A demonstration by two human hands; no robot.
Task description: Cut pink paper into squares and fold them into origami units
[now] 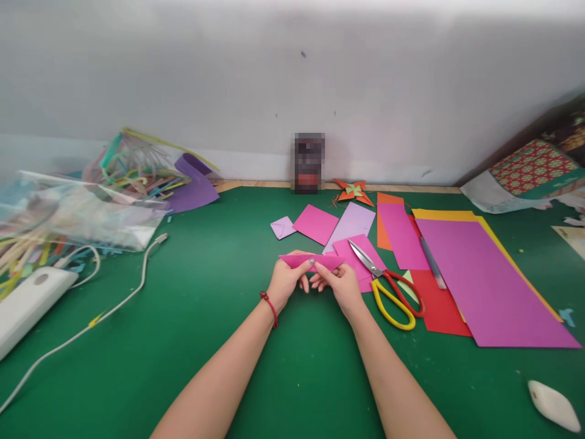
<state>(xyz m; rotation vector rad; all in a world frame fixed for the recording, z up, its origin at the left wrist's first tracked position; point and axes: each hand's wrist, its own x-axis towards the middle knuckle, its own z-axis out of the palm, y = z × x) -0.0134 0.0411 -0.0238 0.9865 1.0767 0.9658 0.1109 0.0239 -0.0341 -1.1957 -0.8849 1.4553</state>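
A folded piece of pink paper (296, 261) is pinched between my two hands, just above the green tabletop. My left hand (292, 275), with a red cord bracelet at its wrist, grips the paper's left part, thumb on the near side. On the right part, my right hand (336, 281) presses with its thumb close to the left one. Beside my right hand lie scissors (381, 274) with one red and one yellow handle, resting partly on pink sheets (359, 244). Beyond my hands are a magenta square (316, 224), a lilac sheet (351, 222) and a small folded lilac paper (283, 227).
To the right, a large purple sheet (498, 286) overlaps yellow and red paper (445, 311), with a pen (432, 262) on top. An orange paper star (354, 191) sits near the wall. At left are a power bank (34, 308), a white cable (116, 311) and plastic-bagged paper strips (132, 213).
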